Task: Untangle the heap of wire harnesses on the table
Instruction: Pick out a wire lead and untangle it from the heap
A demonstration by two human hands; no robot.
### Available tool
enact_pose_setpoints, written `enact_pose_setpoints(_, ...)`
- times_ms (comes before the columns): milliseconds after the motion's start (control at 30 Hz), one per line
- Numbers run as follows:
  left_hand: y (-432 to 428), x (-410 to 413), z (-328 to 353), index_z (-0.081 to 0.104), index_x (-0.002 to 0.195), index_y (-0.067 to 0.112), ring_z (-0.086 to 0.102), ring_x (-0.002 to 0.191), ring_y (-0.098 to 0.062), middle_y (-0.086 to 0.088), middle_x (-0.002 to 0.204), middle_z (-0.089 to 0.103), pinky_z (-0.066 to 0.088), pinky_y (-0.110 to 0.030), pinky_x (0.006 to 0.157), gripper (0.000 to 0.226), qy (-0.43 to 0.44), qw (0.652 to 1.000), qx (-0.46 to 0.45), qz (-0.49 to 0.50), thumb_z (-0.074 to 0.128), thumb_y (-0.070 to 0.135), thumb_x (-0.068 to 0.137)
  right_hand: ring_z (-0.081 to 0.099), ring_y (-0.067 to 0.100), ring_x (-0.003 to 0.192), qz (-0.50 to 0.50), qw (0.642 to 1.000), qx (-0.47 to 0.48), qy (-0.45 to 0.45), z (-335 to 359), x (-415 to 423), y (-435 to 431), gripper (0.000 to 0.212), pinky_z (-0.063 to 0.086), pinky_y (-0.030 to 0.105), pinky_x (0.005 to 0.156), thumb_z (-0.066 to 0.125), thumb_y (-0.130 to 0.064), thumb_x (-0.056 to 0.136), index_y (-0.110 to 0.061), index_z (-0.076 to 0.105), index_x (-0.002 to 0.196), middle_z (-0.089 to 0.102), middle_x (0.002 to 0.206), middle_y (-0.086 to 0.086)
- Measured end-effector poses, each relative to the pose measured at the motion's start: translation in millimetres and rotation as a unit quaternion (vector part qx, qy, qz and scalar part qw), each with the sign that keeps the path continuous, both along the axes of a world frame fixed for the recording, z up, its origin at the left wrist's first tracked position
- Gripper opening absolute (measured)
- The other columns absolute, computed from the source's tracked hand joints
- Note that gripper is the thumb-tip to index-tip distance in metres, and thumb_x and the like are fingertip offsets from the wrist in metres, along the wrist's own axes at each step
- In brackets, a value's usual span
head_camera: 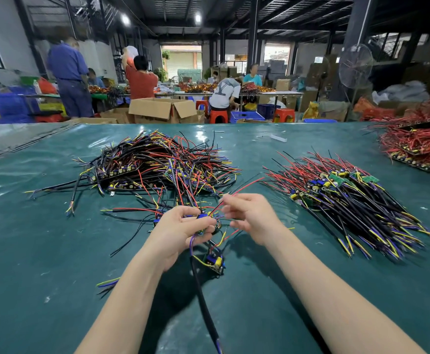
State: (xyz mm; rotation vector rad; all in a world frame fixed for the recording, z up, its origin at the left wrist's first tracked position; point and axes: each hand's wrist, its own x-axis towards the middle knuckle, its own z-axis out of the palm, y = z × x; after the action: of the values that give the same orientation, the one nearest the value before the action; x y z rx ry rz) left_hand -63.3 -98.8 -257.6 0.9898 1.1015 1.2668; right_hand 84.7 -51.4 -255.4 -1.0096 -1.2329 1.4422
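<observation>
At the heap's near edge, fingers (207, 222) of left hand (180, 227) curled tight round a harness knot (200, 216); one board (215, 263) dangled below. Right hand (252, 218) fingers (234, 200) were blurred, bent beside a red wire (247, 185), grip unclear. Forearms reached forward, palms facing. Heap (157, 164) lay just beyond on green worktop (55, 251).

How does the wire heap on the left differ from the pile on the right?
The left heap is tangled, wires pointing every way; the right pile lies combed, wires parallel. The left heap's boards are scattered through it; the right pile's cluster at one end. Both mix black, red, yellow and blue wires.
</observation>
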Motion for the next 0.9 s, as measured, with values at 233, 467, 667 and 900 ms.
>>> enact_pose_setpoints(233,0,0,-2,0.059,0.083,-0.001,0.063,0.053,-0.009,-0.007,0.063,0.066,0.053,-0.018,0.052,0.007,0.049,0.998,-0.004,-0.040,0.063,-0.006,0.080,0.041,0.002,0.037,0.071,0.990,0.044,-0.113,1,-8,-4,0.025,0.030,0.013,0.037,0.061,-0.005,0.085,-0.008,0.058,0.061,0.050,0.047,-0.002)
enact_pose_setpoints(467,-7,-3,-2,0.058,0.077,0.003,0.064,0.054,-0.014,-0.013,0.067,0.068,0.055,-0.023,0.053,0.011,0.064,0.988,-0.057,-0.131,0.062,-0.007,0.080,0.042,0.002,0.037,-0.024,0.989,0.067,-0.128,3,2,1,0.029,0.037,0.013,0.035,0.062,-0.001,0.084,-0.007,0.055,0.057,0.046,0.037,-0.008)
enact_pose_setpoints(667,-7,-6,2,0.058,0.080,0.002,0.066,0.056,-0.016,-0.013,0.070,0.069,0.054,-0.023,0.053,0.011,0.067,0.977,-0.081,-0.188,0.059,-0.009,0.081,0.046,-0.002,0.033,-0.178,0.983,0.027,0.039,6,21,12,0.025,0.037,0.012,0.034,0.062,0.005,0.082,-0.008,0.057,0.062,0.051,0.038,-0.007)
enact_pose_setpoints(900,-9,-13,4,0.065,0.074,0.013,0.066,0.062,-0.013,-0.007,0.076,0.072,0.054,-0.023,0.056,0.010,0.102,0.974,-0.084,-0.185,0.072,0.009,0.068,0.042,-0.002,0.029,-0.278,0.953,-0.006,0.117,-1,42,21,0.026,0.031,0.010,0.032,0.054,0.003,0.088,-0.011,0.052,0.066,0.052,0.050,0.003)
